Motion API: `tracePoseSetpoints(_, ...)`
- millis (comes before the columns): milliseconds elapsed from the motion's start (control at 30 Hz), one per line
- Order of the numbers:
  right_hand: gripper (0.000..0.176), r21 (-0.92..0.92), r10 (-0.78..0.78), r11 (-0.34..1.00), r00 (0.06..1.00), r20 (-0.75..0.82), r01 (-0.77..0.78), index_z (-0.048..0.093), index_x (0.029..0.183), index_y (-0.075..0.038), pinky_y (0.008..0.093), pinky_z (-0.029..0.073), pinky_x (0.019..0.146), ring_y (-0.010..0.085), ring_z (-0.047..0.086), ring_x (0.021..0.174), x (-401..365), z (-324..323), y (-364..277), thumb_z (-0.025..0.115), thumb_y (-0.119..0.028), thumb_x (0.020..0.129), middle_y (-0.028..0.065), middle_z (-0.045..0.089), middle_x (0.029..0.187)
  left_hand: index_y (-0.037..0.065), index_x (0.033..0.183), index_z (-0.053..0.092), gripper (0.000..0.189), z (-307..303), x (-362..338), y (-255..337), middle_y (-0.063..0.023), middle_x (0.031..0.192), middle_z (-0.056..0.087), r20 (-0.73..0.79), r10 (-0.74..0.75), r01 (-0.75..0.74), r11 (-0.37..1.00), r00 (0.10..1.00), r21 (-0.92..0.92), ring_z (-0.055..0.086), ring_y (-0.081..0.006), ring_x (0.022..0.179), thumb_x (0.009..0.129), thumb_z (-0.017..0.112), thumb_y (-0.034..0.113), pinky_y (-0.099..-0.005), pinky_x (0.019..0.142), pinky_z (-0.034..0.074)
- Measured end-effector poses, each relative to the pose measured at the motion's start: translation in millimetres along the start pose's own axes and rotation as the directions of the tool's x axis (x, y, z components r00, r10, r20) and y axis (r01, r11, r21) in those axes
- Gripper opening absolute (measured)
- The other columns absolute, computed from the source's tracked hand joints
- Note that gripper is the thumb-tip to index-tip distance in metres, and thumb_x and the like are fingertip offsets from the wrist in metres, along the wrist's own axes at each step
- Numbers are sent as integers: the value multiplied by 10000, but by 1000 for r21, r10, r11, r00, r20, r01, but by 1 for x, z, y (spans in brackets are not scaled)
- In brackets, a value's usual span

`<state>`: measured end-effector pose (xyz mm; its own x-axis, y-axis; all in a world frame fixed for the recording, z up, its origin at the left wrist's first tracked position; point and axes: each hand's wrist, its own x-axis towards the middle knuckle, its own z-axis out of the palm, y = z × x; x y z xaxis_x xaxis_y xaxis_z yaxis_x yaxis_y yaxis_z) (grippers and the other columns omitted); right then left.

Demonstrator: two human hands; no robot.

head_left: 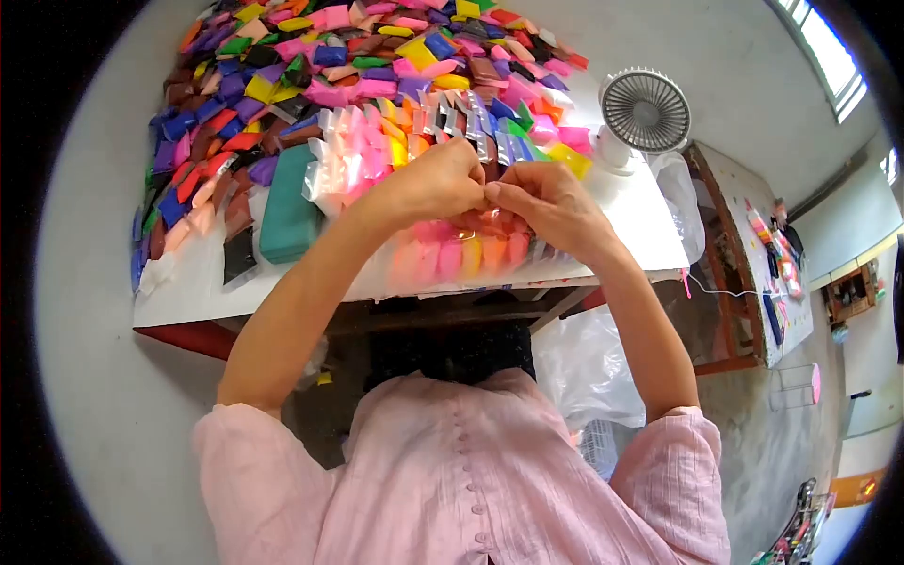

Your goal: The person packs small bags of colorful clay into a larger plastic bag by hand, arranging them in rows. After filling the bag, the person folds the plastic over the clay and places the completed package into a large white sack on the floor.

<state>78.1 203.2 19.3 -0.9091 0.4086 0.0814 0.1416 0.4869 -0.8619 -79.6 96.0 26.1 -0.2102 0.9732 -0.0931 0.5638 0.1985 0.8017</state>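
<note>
My left hand and my right hand meet above the table's front edge, fingers closed in a pinch. Between and below them hangs a clear plastic bag with a row of pink, yellow and orange packets in it, smeared by motion. Both hands seem closed on its upper edge, though the fingertips partly hide the grip. Just behind stand rows of upright packets in clear wrap, in pink, orange, brown and blue. Left of these lies a teal box.
A large heap of coloured packets covers the back and left of the white table. A small white fan stands at the right. Beyond it is a second table with things on it. Clear plastic hangs below.
</note>
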Motion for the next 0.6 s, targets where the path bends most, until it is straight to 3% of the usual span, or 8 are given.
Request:
tracePoseSetpoints(33,292,17,-14,1000,1000,-4,14,676,843,31,283,423,550,82,531,616,0,1,2,651,-250,917,30,604,665,-69,761,668,276,-4,-3,0,-72,667,653,5,-4,4,1000,1000,-21,657,-126,655,900,660,170,-275,613,531)
tracePoseSetpoints(67,283,33,-29,999,1000,0,29,674,852,31,277,424,557,79,537,631,1,1,4,644,-242,919,33,608,680,-70,820,668,279,-8,-14,-3,-67,755,662,-17,0,-3,981,1000,-193,633,-120,674,952,601,166,-258,616,501)
tracePoseSetpoints(167,234,66,-42,997,998,44,39,664,889,35,264,431,579,70,546,668,-1,-1,7,634,-197,912,29,616,720,-72,895,665,261,-7,-47,-2,-79,832,667,-255,152,-199,965,955,-170,612,-128,698,965,570,160,-264,631,468)
tracePoseSetpoints(267,184,125,-83,989,996,43,77,654,929,41,253,429,589,63,528,666,-1,2,9,629,-138,891,13,597,721,-57,932,662,240,2,-93,-1,-75,875,637,-508,167,-59,973,845,222,600,-146,770,966,568,160,-272,676,450)
tracePoseSetpoints(367,168,114,-104,988,995,11,102,653,957,44,244,418,589,59,493,643,-2,7,8,631,-97,869,-8,552,695,-44,950,658,222,13,-119,-9,-78,922,604,-461,63,2,990,885,140,574,-161,858,959,586,166,-278,746,444)
tracePoseSetpoints(500,193,35,-85,996,995,45,84,662,1003,35,236,398,587,59,458,621,-5,6,0,639,-91,858,-28,494,661,-49,947,655,215,25,-127,-13,-78,986,584,-544,152,-169,985,825,18,547,-174,922,969,586,153,-274,817,433)
tracePoseSetpoints(600,217,-21,-96,995,994,60,97,674,1026,28,243,390,576,58,455,615,-6,4,-1,655,-98,851,-30,483,647,-51,953,656,217,24,-131,-13,-69,991,580,-601,291,-124,945,745,303,546,-171,928,976,575,149,-271,845,426)
